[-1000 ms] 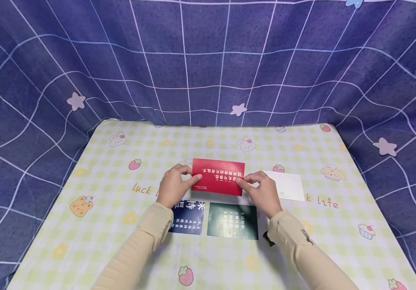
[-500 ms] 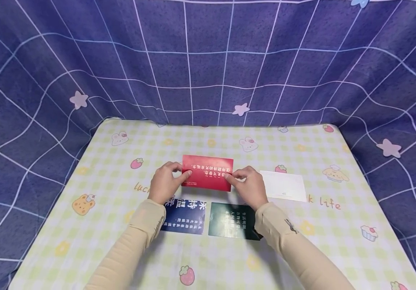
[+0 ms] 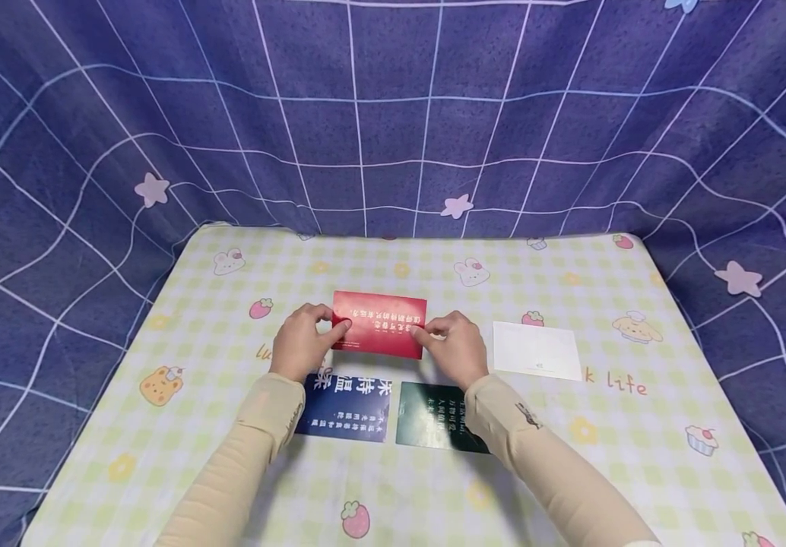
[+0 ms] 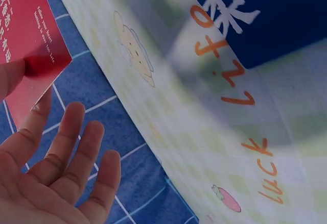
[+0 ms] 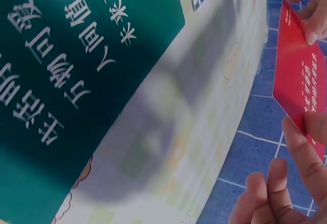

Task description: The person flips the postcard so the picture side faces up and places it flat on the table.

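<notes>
A red card (image 3: 379, 325) with white printed characters is held up over the table between both hands. My left hand (image 3: 300, 342) pinches its left edge between thumb and index finger; in the left wrist view the other fingers (image 4: 84, 150) are spread. On the opposite edge my right hand (image 3: 457, 348) grips the card the same way, thumb on the printed face. Below the hands lie a dark blue card (image 3: 348, 410) and a dark green card (image 3: 430, 418), side by side. The right sleeve partly covers the green one, and the left sleeve covers a corner of the blue one.
A white card (image 3: 537, 351) lies to the right of the right hand. The table wears a green checked cloth (image 3: 229, 304) with cartoon prints. Behind and at both sides hangs a dark blue curtain (image 3: 393, 129) with a white grid and stars.
Both hands have carried the red card leftward, away from the white card. More of the white card now shows, and the right sleeve has come over the green card.
</notes>
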`<action>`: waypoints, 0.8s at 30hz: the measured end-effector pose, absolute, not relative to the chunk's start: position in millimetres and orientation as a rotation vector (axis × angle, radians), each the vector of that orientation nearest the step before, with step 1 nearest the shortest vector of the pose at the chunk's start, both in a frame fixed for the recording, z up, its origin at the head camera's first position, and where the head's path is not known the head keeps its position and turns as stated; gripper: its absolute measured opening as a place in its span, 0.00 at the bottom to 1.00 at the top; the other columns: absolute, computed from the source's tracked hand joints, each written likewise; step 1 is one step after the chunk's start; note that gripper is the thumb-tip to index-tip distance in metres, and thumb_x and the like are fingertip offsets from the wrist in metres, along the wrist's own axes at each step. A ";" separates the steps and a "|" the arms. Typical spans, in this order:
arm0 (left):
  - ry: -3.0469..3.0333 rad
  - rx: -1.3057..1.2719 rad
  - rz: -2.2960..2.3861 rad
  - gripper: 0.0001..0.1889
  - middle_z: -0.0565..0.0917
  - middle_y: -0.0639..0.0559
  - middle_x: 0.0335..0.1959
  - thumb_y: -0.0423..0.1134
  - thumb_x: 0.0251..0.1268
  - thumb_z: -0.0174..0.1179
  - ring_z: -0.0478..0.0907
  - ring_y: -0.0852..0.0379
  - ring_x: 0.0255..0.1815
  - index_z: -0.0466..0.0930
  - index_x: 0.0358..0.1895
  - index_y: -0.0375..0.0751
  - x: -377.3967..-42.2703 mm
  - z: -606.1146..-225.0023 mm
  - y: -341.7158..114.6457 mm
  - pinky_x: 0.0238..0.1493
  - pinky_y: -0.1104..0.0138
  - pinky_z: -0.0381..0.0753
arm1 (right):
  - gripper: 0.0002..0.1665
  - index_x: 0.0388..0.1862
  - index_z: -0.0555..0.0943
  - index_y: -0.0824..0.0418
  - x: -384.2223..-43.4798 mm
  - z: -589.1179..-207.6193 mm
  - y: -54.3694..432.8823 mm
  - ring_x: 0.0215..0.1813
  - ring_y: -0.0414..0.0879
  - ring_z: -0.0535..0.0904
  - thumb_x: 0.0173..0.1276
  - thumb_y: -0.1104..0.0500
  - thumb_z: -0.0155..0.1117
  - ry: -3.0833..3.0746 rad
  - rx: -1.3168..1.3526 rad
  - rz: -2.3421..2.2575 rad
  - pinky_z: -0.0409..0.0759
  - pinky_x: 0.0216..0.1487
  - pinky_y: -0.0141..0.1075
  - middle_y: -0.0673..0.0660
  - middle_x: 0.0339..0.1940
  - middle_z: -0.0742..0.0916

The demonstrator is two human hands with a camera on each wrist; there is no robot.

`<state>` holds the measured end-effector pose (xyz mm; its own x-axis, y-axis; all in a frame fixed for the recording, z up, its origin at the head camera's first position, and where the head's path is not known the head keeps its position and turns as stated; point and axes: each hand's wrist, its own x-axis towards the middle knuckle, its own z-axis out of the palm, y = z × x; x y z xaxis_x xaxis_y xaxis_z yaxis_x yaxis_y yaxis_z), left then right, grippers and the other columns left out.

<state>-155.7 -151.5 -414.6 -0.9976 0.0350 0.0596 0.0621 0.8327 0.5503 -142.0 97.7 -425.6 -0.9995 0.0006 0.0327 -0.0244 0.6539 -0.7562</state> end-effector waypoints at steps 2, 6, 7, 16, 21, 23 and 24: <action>-2.967 -0.069 -0.867 0.14 0.84 0.38 0.47 0.49 0.67 0.67 0.80 0.39 0.45 0.85 0.40 0.40 -156.0 -415.6 -153.5 0.51 0.47 0.77 | 0.12 0.31 0.92 0.56 -142.8 -426.7 94.5 0.45 0.53 0.82 0.65 0.49 0.75 -2.844 0.015 1.278 0.80 0.46 0.48 0.54 0.37 0.85; -2.960 -0.052 -0.799 0.15 0.84 0.37 0.46 0.50 0.66 0.68 0.81 0.37 0.46 0.85 0.39 0.39 -156.5 -417.7 -156.7 0.50 0.46 0.78 | 0.12 0.31 0.92 0.55 -144.2 -428.7 88.3 0.45 0.52 0.82 0.65 0.48 0.74 -2.871 0.013 1.250 0.80 0.45 0.48 0.54 0.37 0.85; -2.958 -0.051 -0.779 0.16 0.84 0.36 0.46 0.50 0.65 0.69 0.81 0.37 0.46 0.86 0.39 0.38 -156.6 -418.5 -157.3 0.50 0.46 0.78 | 0.12 0.31 0.92 0.55 -144.4 -429.3 86.8 0.45 0.52 0.81 0.66 0.48 0.74 -2.880 0.017 1.241 0.79 0.45 0.47 0.54 0.37 0.85; -2.996 -0.011 -0.677 0.17 0.85 0.36 0.45 0.50 0.66 0.69 0.81 0.39 0.42 0.85 0.37 0.37 -156.1 -429.2 -163.5 0.46 0.47 0.80 | 0.12 0.31 0.92 0.52 -145.6 -438.3 76.4 0.43 0.50 0.80 0.66 0.46 0.73 -2.959 -0.008 1.163 0.79 0.42 0.46 0.53 0.39 0.84; -3.016 0.013 -0.643 0.18 0.84 0.37 0.41 0.51 0.66 0.68 0.80 0.41 0.38 0.85 0.37 0.37 -156.7 -434.3 -167.1 0.44 0.47 0.80 | 0.13 0.31 0.92 0.52 -147.4 -442.3 71.5 0.43 0.49 0.80 0.66 0.46 0.72 -2.973 0.000 1.138 0.79 0.41 0.45 0.53 0.39 0.84; -3.022 0.016 -0.631 0.18 0.83 0.38 0.40 0.51 0.66 0.68 0.80 0.42 0.37 0.85 0.38 0.36 -157.0 -435.7 -168.1 0.43 0.47 0.80 | 0.13 0.30 0.92 0.52 -147.5 -443.1 70.0 0.43 0.48 0.79 0.67 0.46 0.72 -2.982 0.000 1.135 0.79 0.40 0.44 0.53 0.39 0.84; -3.024 0.019 -0.625 0.18 0.83 0.38 0.39 0.51 0.66 0.68 0.79 0.42 0.37 0.85 0.38 0.36 -157.2 -436.2 -168.4 0.43 0.48 0.80 | 0.13 0.30 0.92 0.52 -147.7 -443.8 69.3 0.42 0.48 0.79 0.67 0.45 0.72 -2.987 -0.002 1.125 0.78 0.40 0.44 0.53 0.39 0.84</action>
